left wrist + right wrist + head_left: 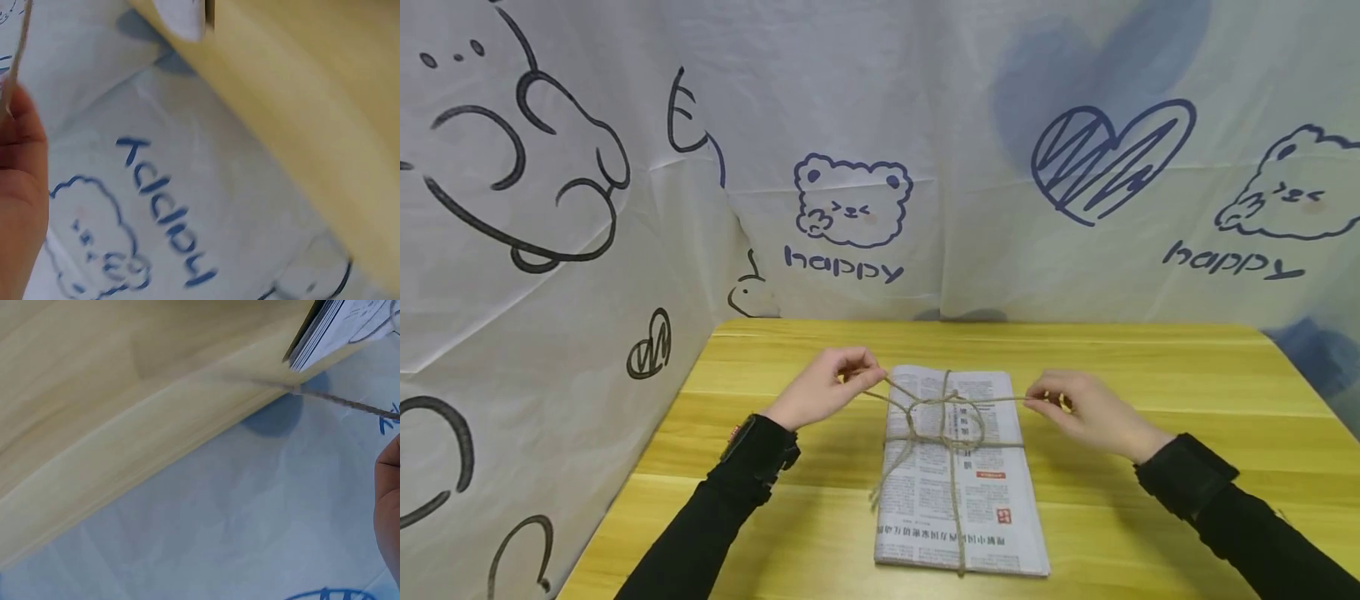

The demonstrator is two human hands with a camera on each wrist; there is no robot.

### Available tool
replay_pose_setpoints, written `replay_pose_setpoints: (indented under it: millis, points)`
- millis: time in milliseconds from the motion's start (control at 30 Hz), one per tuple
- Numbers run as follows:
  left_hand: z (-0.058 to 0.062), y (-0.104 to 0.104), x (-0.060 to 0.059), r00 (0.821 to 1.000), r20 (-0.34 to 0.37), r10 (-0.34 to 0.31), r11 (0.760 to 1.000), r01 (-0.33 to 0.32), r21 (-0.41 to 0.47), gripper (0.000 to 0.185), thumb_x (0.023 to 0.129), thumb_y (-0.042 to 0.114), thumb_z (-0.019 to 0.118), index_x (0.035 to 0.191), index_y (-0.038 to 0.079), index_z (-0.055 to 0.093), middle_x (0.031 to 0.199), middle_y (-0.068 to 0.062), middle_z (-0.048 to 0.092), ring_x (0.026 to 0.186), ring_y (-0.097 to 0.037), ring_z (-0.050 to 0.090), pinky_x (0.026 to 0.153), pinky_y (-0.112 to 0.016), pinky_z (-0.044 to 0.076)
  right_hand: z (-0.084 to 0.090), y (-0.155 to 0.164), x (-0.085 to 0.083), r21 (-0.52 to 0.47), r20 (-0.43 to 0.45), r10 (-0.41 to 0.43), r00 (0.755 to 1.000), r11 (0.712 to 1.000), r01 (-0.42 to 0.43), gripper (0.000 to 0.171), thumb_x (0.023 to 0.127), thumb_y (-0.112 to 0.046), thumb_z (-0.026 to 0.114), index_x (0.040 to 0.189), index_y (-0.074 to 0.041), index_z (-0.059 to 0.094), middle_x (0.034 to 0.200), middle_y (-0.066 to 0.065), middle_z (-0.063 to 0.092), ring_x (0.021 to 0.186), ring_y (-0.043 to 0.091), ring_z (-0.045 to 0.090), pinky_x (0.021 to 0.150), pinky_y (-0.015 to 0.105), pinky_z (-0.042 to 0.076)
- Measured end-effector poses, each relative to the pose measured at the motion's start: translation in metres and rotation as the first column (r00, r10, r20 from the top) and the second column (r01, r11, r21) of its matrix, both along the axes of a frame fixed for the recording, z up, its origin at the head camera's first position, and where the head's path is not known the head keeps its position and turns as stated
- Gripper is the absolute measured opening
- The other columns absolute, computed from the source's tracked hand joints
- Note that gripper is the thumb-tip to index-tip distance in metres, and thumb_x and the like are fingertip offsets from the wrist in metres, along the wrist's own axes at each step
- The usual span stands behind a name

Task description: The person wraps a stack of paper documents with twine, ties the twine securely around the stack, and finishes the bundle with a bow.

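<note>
A stack of newspapers [958,492] lies on the wooden table [1150,392], bound crosswise with brown twine [951,417]. A loose knot with a loop sits on top of the stack. My left hand [827,392] pinches one twine end to the left of the stack. On the other side my right hand [1086,412] pinches the second end, and both strands run taut toward the knot. In the right wrist view the twine [350,405] stretches past the stack's edge [319,337]. The left wrist view catches a strand of twine [19,56] above my palm [19,206].
White cloth with blue bear, heart and "happy" drawings [850,208] hangs behind the table and along its left side. Bare tabletop lies on both sides of the stack. The table's right corner [1285,350] is in view.
</note>
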State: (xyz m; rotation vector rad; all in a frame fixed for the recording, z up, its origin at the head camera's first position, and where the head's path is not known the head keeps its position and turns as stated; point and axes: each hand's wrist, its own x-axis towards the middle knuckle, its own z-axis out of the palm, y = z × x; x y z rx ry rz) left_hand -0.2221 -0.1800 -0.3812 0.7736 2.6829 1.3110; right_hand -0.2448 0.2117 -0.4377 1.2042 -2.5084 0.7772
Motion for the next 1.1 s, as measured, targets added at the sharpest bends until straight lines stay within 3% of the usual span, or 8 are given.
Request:
replay_pose_setpoints:
  millis: [100,267,433,667,833,933,1000,1100]
  points:
    - [0.013,-0.006,0.002,0.994,-0.112,0.006,0.993,-0.019,-0.113,0.014,0.101,0.028,0.063,0.090,0.021,0.067,0.076,-0.002,0.054,0.069,-0.013,0.044,0.066,-0.025,0.036,0.004,0.012,0.003,0.001,-0.026,-0.010,1.000,1.000,0.010,0.025,0.089,-0.004,0.074,0.102,-0.025,0.071,0.088,-0.014,0.063,0.073,-0.006,0.043,0.063,0.017,0.037]
    - [0.027,-0.020,0.006,0.954,-0.300,0.011,0.961,-0.093,-0.262,0.011,0.098,0.028,0.067,0.090,0.021,0.068,0.075,0.007,0.051,0.072,-0.011,0.045,0.069,-0.027,0.037,0.012,0.030,0.007,0.000,-0.080,-0.028,0.996,1.000,0.028,0.029,0.083,0.002,0.077,0.098,-0.022,0.073,0.087,-0.013,0.065,0.069,-0.007,0.039,0.060,0.015,0.034]
    - [0.029,-0.048,0.010,0.948,-0.315,0.047,0.940,-0.149,-0.308,0.012,0.098,0.026,0.068,0.087,0.022,0.065,0.080,0.008,0.057,0.073,-0.010,0.047,0.069,-0.027,0.040,0.014,0.050,0.010,0.010,-0.117,-0.045,0.992,0.999,0.046,0.024,0.081,0.001,0.079,0.093,-0.019,0.074,0.085,-0.012,0.064,0.068,-0.009,0.039,0.059,0.011,0.033]
    - [0.000,-0.115,0.018,0.974,-0.186,0.129,0.914,-0.190,-0.359,0.020,0.099,0.024,0.066,0.079,0.021,0.061,0.076,0.008,0.055,0.075,-0.010,0.048,0.075,-0.031,0.044,0.004,0.088,0.012,0.141,-0.132,-0.137,0.982,0.978,0.156,0.016,0.076,-0.003,0.083,0.087,-0.014,0.076,0.081,-0.010,0.063,0.066,-0.003,0.052,0.057,0.019,0.045]
    - [-0.034,-0.151,0.025,0.977,-0.103,0.186,0.834,-0.212,-0.510,0.019,0.097,0.022,0.067,0.080,0.015,0.066,0.073,0.006,0.056,0.069,-0.009,0.047,0.067,-0.027,0.040,-0.003,0.103,0.014,0.333,0.026,-0.316,0.948,0.897,0.290,0.007,0.083,-0.007,0.079,0.088,-0.011,0.076,0.079,-0.005,0.065,0.067,0.010,0.058,0.062,0.030,0.050]
    - [-0.045,-0.149,0.027,0.978,-0.080,0.194,0.782,-0.203,-0.589,0.018,0.097,0.029,0.068,0.096,0.012,0.073,0.087,-0.001,0.066,0.079,-0.016,0.060,0.073,-0.034,0.049,-0.004,0.098,0.013,0.412,0.130,-0.363,0.923,0.866,0.283,0.007,0.085,-0.009,0.077,0.092,-0.008,0.074,0.082,0.000,0.067,0.072,0.016,0.062,0.065,0.035,0.052]
    - [-0.047,-0.136,0.026,0.975,-0.107,0.194,0.764,-0.219,-0.607,0.028,0.097,0.034,0.067,0.111,0.010,0.072,0.105,-0.008,0.070,0.096,-0.026,0.066,0.086,-0.043,0.053,-0.003,0.088,0.013,0.415,0.156,-0.360,0.920,0.869,0.270,0.017,0.085,-0.012,0.079,0.099,-0.005,0.073,0.090,0.006,0.070,0.078,0.022,0.065,0.069,0.039,0.055]
    - [-0.045,-0.105,0.023,0.971,-0.183,0.155,0.777,-0.234,-0.584,0.040,0.098,0.034,0.066,0.127,0.007,0.066,0.125,-0.014,0.066,0.117,-0.036,0.063,0.101,-0.052,0.049,-0.001,0.062,0.015,0.335,0.114,-0.292,0.950,0.911,0.239,0.029,0.083,-0.017,0.082,0.106,-0.003,0.070,0.100,0.011,0.070,0.083,0.026,0.067,0.072,0.040,0.056]
